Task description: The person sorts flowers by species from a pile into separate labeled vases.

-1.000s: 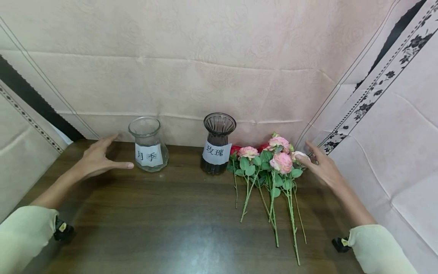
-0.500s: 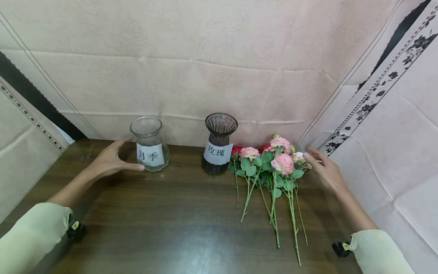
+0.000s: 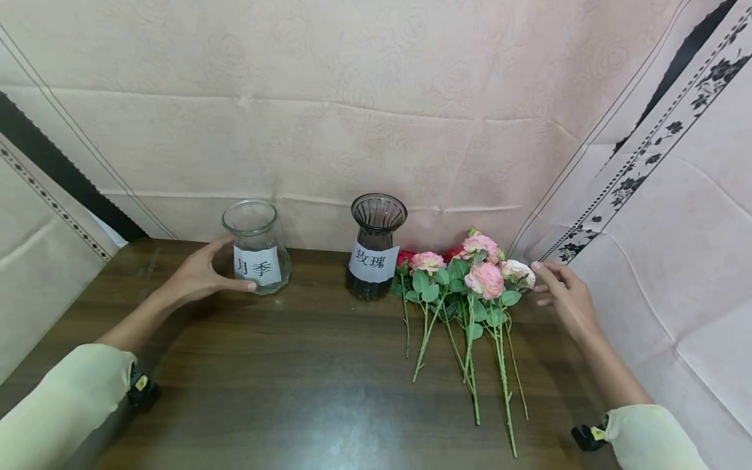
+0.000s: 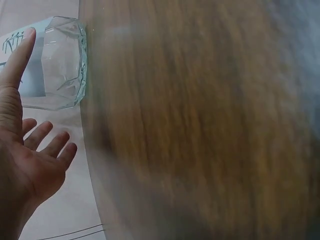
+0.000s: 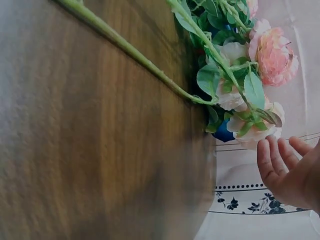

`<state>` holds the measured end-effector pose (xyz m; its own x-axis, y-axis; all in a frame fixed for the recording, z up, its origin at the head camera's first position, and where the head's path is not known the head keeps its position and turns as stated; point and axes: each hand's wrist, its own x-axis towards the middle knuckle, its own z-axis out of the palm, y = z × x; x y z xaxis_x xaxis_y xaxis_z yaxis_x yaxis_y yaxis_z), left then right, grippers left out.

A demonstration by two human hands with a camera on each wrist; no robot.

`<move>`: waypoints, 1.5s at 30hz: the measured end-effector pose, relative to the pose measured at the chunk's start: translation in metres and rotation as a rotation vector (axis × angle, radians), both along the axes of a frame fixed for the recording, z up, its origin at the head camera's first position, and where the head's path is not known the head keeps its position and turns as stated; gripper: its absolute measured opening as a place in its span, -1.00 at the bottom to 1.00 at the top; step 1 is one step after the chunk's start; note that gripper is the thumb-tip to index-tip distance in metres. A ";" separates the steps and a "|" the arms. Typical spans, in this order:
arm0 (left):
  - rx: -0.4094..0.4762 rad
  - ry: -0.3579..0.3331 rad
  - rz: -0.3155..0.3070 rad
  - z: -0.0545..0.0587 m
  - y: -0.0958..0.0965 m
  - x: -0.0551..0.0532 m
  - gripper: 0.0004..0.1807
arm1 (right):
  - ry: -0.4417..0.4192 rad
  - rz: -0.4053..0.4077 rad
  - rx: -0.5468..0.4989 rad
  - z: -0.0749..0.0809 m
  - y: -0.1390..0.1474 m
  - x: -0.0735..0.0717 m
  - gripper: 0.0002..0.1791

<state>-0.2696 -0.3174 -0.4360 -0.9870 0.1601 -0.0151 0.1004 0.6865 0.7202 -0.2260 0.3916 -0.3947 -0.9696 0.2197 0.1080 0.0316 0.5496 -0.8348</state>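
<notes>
My left hand is spread beside a clear glass vase with a labelled front. Its thumb lies across the label in the left wrist view, and the other fingers stand apart from the glass; whether the thumb touches is unclear. At the right, my right hand is at a white flower, fingers loosely bent. In the right wrist view the fingertips are close to or touching its petals; I cannot tell which. Around it lie pink flowers with green leaves and long stems.
A dark ribbed glass vase with its own label stands between the clear vase and the flowers. Red flowers show among the leaves. The wooden table meets pale cloth at its back and sides.
My left hand has moved right, up to the clear vase. My right hand has shifted slightly, and its fingers have drawn in beside the white flower.
</notes>
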 end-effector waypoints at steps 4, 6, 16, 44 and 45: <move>0.046 0.001 -0.013 -0.001 0.002 -0.002 0.48 | 0.026 0.011 -0.116 -0.005 -0.001 0.002 -0.36; 0.063 0.000 -0.019 -0.002 0.003 -0.002 0.44 | 0.039 0.011 -0.167 -0.006 -0.002 0.003 -0.47; 0.087 0.008 -0.037 -0.004 0.005 -0.003 0.17 | 0.167 -0.022 -0.432 -0.015 -0.011 0.005 -0.85; 0.202 0.011 -0.060 -0.006 0.008 -0.008 0.09 | -0.173 0.435 -0.580 -0.028 -0.027 0.024 -0.72; 0.211 0.012 -0.061 -0.006 0.008 -0.008 0.09 | -0.186 0.440 -0.572 -0.029 -0.029 0.024 -0.72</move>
